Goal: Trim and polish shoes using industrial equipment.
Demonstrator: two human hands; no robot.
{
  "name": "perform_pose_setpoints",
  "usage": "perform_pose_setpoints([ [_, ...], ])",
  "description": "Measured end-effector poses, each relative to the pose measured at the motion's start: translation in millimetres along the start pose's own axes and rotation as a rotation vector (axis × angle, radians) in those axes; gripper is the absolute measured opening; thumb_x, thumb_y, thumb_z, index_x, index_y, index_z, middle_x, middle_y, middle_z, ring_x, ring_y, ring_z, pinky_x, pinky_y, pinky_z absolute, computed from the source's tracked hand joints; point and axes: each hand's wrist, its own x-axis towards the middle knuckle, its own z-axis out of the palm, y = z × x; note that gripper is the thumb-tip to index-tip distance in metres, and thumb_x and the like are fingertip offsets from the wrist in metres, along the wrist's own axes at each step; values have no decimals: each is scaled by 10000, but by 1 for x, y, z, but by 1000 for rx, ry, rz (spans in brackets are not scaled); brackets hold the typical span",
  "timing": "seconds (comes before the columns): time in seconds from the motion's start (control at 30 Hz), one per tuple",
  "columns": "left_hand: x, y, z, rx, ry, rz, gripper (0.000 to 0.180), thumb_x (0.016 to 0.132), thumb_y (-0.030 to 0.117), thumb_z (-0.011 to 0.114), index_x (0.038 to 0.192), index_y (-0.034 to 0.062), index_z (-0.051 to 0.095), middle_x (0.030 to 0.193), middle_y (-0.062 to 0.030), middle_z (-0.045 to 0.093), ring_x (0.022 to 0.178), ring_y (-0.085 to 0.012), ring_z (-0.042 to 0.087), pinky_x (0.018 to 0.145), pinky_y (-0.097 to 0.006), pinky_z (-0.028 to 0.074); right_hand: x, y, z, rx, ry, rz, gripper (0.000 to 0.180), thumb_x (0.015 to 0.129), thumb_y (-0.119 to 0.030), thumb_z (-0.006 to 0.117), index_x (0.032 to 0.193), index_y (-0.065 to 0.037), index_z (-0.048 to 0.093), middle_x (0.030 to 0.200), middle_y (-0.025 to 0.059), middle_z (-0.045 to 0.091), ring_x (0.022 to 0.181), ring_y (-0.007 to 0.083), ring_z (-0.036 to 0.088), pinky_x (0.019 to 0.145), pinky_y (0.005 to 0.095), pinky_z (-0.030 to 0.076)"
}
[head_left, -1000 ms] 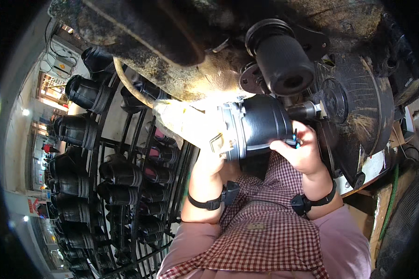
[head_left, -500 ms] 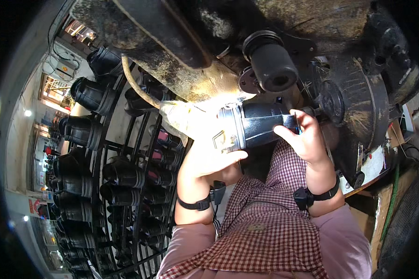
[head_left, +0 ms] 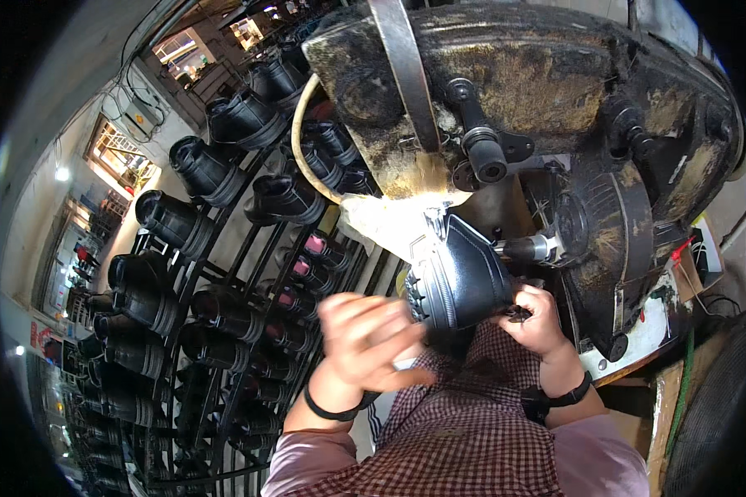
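Note:
A black boot (head_left: 460, 277) is held up in front of a grimy dark machine (head_left: 555, 108), its treaded sole turned to the left. My right hand (head_left: 537, 319) grips the boot's lower right edge, close to a small metal spindle (head_left: 526, 247) that sticks out of the machine. My left hand (head_left: 365, 340) is blurred, fingers spread, just left of the sole; whether it touches the boot I cannot tell. A bright patch of light falls on the machine's underside above the boot. Both wrists wear black bands, and a checked apron lies below.
A black metal rack (head_left: 224, 331) filled with several black boots stands to the left. A pale hose (head_left: 302, 141) curves beside the machine. A round brush wheel housing (head_left: 613, 240) sits to the right, over a cluttered bench edge (head_left: 638, 348).
The boot has turned and dropped lower, its sole now facing left. My left hand has come off the boot's side and moved down-left. The view has tilted, showing more of the machine.

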Motion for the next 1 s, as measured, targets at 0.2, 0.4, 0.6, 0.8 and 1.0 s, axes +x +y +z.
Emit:
perform_pose_setpoints([
  [0.2,112,-45,-14,282,392,-263,803,675,254,835,1348,2,478,1332,-192,485,1252,-327,432,1067,-439,325,4,-20,-19,-325,-118,20,308,613,-181,851,699,-16,605,695,122,599,627,323,610,554,386,479],
  [0.4,108,-58,-25,-150,260,-278,48,835,44,683,876,20,691,1152,-118,660,1239,-306,498,1070,-443,323,1,-38,-43,-344,33,-29,336,662,-173,840,927,-42,681,876,125,687,771,284,681,672,342,545],
  [0.6,99,-45,-34,-1494,531,-83,231,935,338,589,801,165,661,1242,-79,616,1380,-330,349,1159,-531,174,33,-88,-53,-193,228,-170,271,717,-15,777,972,-45,690,881,117,696,754,246,686,662,309,532],
  [0.8,102,-42,-38,-2106,382,-123,233,1015,220,466,975,33,600,708,-1,358,645,-107,431,686,-274,431,105,-161,-108,332,491,-199,184,897,-127,635,1053,-36,670,789,46,678,564,77,568,518,223,433],
  [1.0,116,-31,-24,-998,690,-593,203,992,122,492,1138,2,563,655,48,383,565,-57,310,540,-218,268,245,-192,-232,530,467,115,227,979,-125,509,1109,52,450,1278,280,536,1041,194,652,395,155,343],
])
